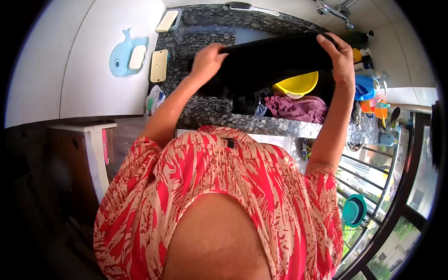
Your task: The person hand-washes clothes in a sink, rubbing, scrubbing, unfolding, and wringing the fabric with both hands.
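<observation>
A black cloth (275, 60) is stretched between my two hands above the dark speckled stone counter. My left hand (208, 61) grips its left end, fingers closed round the edge. At the upper right, my right hand (338, 53) holds the other end with thumb and fingers. Below the cloth sits a yellow bowl (298, 85), partly hidden by it. A bunched purple cloth (298, 108) lies just in front of the bowl, with dark cloths (247, 103) at its left.
A tap (337, 13) is on the back wall, and a brush (254, 8) lies at the back edge. Soap in a whale-shaped holder (122, 58) hangs at left. Blue and orange containers (365, 87) crowd the right side. A teal basin (354, 211) hangs by the railing.
</observation>
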`<act>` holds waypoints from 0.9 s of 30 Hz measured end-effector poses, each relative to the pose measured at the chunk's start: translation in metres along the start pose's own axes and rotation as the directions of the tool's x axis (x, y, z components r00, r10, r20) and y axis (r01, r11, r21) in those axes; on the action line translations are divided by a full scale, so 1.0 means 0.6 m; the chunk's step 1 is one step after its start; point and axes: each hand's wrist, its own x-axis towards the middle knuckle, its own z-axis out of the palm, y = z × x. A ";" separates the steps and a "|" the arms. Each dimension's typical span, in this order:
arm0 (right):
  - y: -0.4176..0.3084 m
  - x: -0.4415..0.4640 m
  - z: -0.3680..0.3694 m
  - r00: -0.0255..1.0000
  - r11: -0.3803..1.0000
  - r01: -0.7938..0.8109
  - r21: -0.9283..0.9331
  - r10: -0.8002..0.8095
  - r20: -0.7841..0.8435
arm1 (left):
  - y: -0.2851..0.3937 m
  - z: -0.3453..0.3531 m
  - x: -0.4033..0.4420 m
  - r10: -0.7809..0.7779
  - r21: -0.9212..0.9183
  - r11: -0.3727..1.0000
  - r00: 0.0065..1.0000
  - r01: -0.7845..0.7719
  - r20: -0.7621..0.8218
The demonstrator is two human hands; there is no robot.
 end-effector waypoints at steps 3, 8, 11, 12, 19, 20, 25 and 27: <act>0.101 -0.019 -0.078 0.996 0.900 0.023 -0.435 -0.056 -0.063 | 0.022 -0.083 0.038 -0.324 -0.404 0.877 0.941 0.262 -0.094; 0.192 -0.066 -0.059 0.975 0.947 -0.180 -0.266 0.134 -0.179 | 0.095 -0.138 0.045 0.073 -0.252 0.964 0.995 -0.088 -0.069; 0.237 -0.068 -0.040 0.932 0.937 -0.220 -0.272 0.120 -0.341 | 0.092 -0.111 0.000 0.232 0.155 0.948 0.937 -0.278 0.263; 0.249 -0.074 -0.032 0.935 0.894 -0.208 -0.398 0.062 -0.348 | 0.070 -0.095 -0.019 0.201 0.216 0.926 0.890 -0.309 0.409; 0.346 -0.208 0.023 0.818 0.536 -0.541 -0.648 0.513 -0.258 | 0.021 -0.012 -0.135 0.154 0.182 0.951 0.897 -0.248 0.415; 0.378 -0.242 0.028 0.638 0.624 -0.755 -0.200 0.770 -0.008 | 0.023 0.004 -0.146 0.142 0.075 0.980 0.909 -0.185 0.392; 0.290 -0.293 0.190 0.721 0.647 -0.687 0.331 0.552 0.418 | 0.074 0.029 -0.136 -0.052 -0.469 0.778 0.786 0.419 0.616; 0.266 -0.301 0.238 0.758 0.296 -0.638 0.711 0.402 0.514 | 0.121 0.008 -0.100 -0.008 -0.502 0.750 0.765 0.430 0.644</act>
